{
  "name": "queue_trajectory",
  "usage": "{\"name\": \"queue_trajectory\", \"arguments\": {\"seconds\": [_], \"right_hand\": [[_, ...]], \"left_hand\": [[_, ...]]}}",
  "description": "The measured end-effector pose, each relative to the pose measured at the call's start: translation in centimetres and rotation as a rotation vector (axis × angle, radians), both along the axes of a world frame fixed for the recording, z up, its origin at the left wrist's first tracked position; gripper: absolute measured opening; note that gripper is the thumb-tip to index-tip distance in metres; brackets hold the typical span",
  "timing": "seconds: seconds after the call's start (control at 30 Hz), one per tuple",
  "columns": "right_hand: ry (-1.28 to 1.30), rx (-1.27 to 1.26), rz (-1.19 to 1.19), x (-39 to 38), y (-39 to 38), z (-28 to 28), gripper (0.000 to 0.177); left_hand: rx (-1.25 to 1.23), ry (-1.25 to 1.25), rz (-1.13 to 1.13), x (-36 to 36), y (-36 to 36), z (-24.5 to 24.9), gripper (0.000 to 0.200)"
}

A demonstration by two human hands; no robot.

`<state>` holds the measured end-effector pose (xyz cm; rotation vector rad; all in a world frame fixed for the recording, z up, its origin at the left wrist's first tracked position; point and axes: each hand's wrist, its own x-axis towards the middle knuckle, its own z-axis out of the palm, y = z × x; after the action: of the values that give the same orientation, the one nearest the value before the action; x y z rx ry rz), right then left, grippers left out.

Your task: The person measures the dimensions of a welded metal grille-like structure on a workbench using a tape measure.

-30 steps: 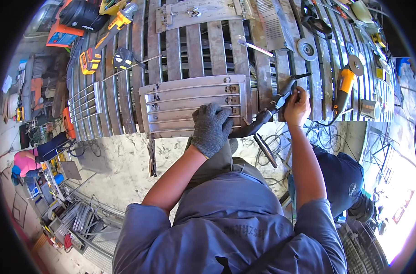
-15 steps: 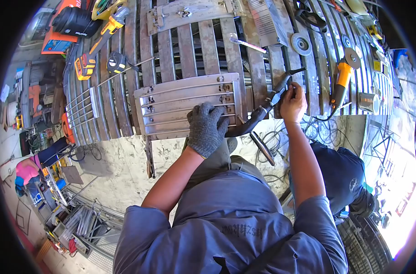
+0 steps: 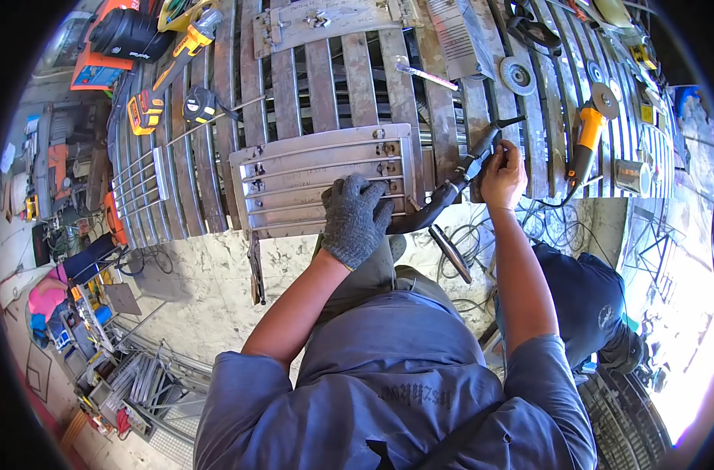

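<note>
My left hand (image 3: 355, 219), in a grey knit glove, lies palm down with bent, slightly parted fingers on a metal grille (image 3: 290, 194). The grille has thin rods across it and lies over a flat metal plate (image 3: 325, 141) at the bench's near edge. To its right, a black welding torch (image 3: 443, 200) slants up and away; its lower end reaches my left thumb. My bare right hand (image 3: 502, 174) is closed, thumb and fingers pinched at the torch's right side. The exact grip point is partly hidden.
On the slatted metal bench (image 3: 321, 86) lie an angle grinder (image 3: 588, 141), a grinding disc (image 3: 517, 76), a tape measure (image 3: 200, 106), a yellow cordless tool (image 3: 169, 74) and a marker (image 3: 426, 77). A person in dark clothing (image 3: 580, 305) is low at my right. Cables (image 3: 482, 243) cover the floor.
My hands, the grille and the torch stay almost exactly where they were. At the far left, a person in pink has shifted slightly.
</note>
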<state>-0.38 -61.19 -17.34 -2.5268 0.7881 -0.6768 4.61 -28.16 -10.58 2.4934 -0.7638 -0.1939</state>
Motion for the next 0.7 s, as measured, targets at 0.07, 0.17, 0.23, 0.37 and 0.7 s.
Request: {"name": "queue_trajectory", "arguments": {"seconds": [0.07, 0.17, 0.23, 0.37, 0.7], "right_hand": [[0.014, 0.002, -0.008, 0.02, 0.05, 0.12, 0.013], [0.006, 0.007, -0.008, 0.02, 0.06, 0.10, 0.013], [0.010, 0.012, -0.010, 0.07, 0.15, 0.25, 0.014], [0.006, 0.014, -0.012, 0.04, 0.07, 0.08, 0.013], [0.026, 0.025, -0.024, 0.05, 0.05, 0.06, 0.014]], "left_hand": [[-0.004, 0.007, 0.004, 0.01, 0.00, 0.02, 0.037], [-0.030, 0.005, 0.026, -0.11, 0.05, -0.21, 0.038], [-0.034, 0.001, 0.041, -0.23, 0.02, -0.31, 0.038], [-0.076, 0.008, 0.070, -0.25, 0.02, -0.27, 0.038], [-0.043, -0.010, 0.040, -0.06, 0.05, -0.06, 0.037]]}}
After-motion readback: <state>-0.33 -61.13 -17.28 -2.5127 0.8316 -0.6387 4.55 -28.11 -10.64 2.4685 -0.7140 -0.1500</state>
